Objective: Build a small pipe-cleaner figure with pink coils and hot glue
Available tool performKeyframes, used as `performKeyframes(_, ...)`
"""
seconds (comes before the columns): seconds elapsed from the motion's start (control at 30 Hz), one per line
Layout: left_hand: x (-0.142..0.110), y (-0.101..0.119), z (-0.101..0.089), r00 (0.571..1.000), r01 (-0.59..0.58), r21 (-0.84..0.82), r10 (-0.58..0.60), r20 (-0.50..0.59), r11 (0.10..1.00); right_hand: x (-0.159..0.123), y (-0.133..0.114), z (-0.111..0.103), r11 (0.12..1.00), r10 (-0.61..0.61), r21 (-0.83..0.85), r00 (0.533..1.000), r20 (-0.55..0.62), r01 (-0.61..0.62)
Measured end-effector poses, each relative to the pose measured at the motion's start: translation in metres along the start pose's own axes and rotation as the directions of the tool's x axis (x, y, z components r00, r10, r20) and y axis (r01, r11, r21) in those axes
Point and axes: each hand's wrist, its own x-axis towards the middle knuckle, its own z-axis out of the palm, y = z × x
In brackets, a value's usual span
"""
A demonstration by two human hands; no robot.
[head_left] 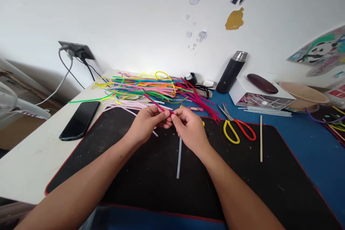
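Between my two hands is a dark pink pipe cleaner [152,101], its free end sticking out up and to the left. My left hand [149,122] pinches it with thumb and forefinger. Touching it at the tips, my right hand [190,125] is closed on the same pipe cleaner, whose part between the fingers is mostly hidden. Below the right hand a translucent glue stick [179,160] lies on the black mat [151,183]. Behind the hands spreads a heap of coloured pipe cleaners [145,88], with a dark pink bunch [199,102] at its right.
Scissors [233,122] with yellow and red handles and a thin wooden stick [261,138] lie right of my hands. A phone [80,120] rests at the left. At the back stand a black flask [231,73], a white box [262,95] and a bowl [304,93].
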Motion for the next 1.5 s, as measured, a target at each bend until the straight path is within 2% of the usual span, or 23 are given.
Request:
performKeyframes(0.13, -0.001, 0.005, -0.006, 0.999, -0.017, 0.181, 0.012, 0.034, 0.983, -0.001, -0.001, -0.001, 0.997, 0.013, -0.079, 1.0, -0.009, -0.014)
performKeyframes(0.23, -0.001, 0.008, -0.012, 1.0, -0.023, 0.353, 0.019, 0.014, 0.935, 0.0, -0.002, -0.002, 0.992, -0.008, -0.128, 1.0, -0.016, 0.005)
performKeyframes(0.4, 0.001, 0.003, -0.021, 0.996, -0.086, 0.452, 0.092, 0.01, 0.888, -0.001, -0.002, -0.002, 0.971, -0.076, -0.227, 0.997, 0.011, 0.076)
performKeyframes(0.63, 0.001, 0.005, -0.032, 0.963, -0.27, 0.617, 0.206, 0.174, 0.739, -0.002, 0.004, 0.001, 0.938, -0.138, -0.316, 0.99, 0.041, 0.144)
performKeyframes(0.73, 0.001, 0.008, -0.03, 0.976, -0.209, 0.568, 0.137, 0.167, 0.796, -0.002, 0.004, 0.002, 0.95, -0.117, -0.288, 0.993, 0.031, 0.121)
performKeyframes(0.83, 0.002, 0.009, -0.023, 0.99, -0.092, 0.408, 0.041, 0.132, 0.908, -0.001, 0.002, 0.001, 0.974, -0.078, -0.211, 0.997, 0.01, 0.078)
performKeyframes(0.9, 0.001, 0.009, -0.017, 0.996, -0.053, 0.311, 0.029, 0.079, 0.949, -0.001, 0.001, 0.0, 0.985, -0.071, -0.159, 0.997, -0.001, 0.07)
performKeyframes(1.03, 0.0, 0.008, -0.009, 0.999, -0.009, 0.244, -0.004, 0.053, 0.97, -0.001, -0.001, -0.001, 0.997, -0.046, -0.066, 0.999, -0.009, 0.046)
performKeyframes(1.2, 0.0, 0.008, -0.007, 1.0, -0.011, 0.136, 0.011, 0.0, 0.991, 0.0, -0.001, -0.002, 0.997, -0.009, -0.077, 1.0, -0.023, 0.008)
performKeyframes(1.5, -0.001, 0.011, -0.008, 0.999, -0.051, 0.222, 0.051, 0.006, 0.974, -0.001, 0.0, 0.001, 1.0, -0.006, -0.023, 0.999, 0.042, 0.007)
